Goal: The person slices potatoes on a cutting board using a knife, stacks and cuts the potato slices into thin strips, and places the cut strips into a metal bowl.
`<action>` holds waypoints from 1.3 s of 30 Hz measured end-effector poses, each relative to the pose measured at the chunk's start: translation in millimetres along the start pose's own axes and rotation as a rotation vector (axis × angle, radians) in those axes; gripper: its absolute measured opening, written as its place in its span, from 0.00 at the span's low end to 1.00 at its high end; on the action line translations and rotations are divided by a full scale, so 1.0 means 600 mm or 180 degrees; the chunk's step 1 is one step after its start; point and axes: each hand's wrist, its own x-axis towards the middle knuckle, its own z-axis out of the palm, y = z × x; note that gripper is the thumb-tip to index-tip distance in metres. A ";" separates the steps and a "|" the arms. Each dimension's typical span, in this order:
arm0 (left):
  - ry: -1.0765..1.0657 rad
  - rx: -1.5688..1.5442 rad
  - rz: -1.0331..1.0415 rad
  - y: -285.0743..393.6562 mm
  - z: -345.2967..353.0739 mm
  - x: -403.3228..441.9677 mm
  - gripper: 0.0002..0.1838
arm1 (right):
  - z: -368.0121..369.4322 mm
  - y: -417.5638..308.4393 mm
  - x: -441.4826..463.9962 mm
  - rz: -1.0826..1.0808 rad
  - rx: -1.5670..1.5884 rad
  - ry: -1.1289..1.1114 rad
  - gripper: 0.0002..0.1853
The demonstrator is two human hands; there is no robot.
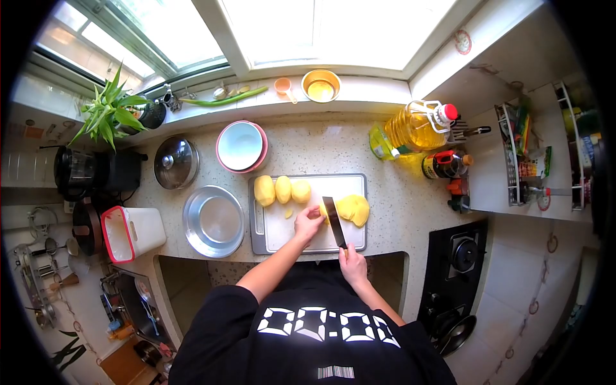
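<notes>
On the white cutting board [276,239] with a grey edge, my right hand [353,264] is closed round the handle of a knife [333,221]. The dark blade lies over the board, between my left hand and a pile of sliced potato [353,209]. My left hand [309,223] has its fingers bent together against a piece of potato [323,210] at the blade's left side. Three whole peeled potatoes [283,189] lie in a row at the board's back left. A small potato piece [288,213] rests below them.
Left of the board are a metal basin [218,221], stacked bowls [240,146], a lidded pan [175,162] and a white bin [144,234]. An oil bottle [414,126] and a dark sauce bottle [443,165] stand at the back right, a stove [449,263] at the right.
</notes>
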 end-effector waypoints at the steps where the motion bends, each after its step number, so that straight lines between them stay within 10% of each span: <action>1: 0.0009 0.0014 -0.0014 0.002 0.000 -0.001 0.24 | -0.002 -0.002 0.000 -0.0010 0.0004 0.0012 0.12; 39: -0.0130 -0.0049 -0.0099 0.028 -0.003 -0.018 0.26 | 0.010 -0.010 0.009 0.0100 -0.0138 -0.0172 0.13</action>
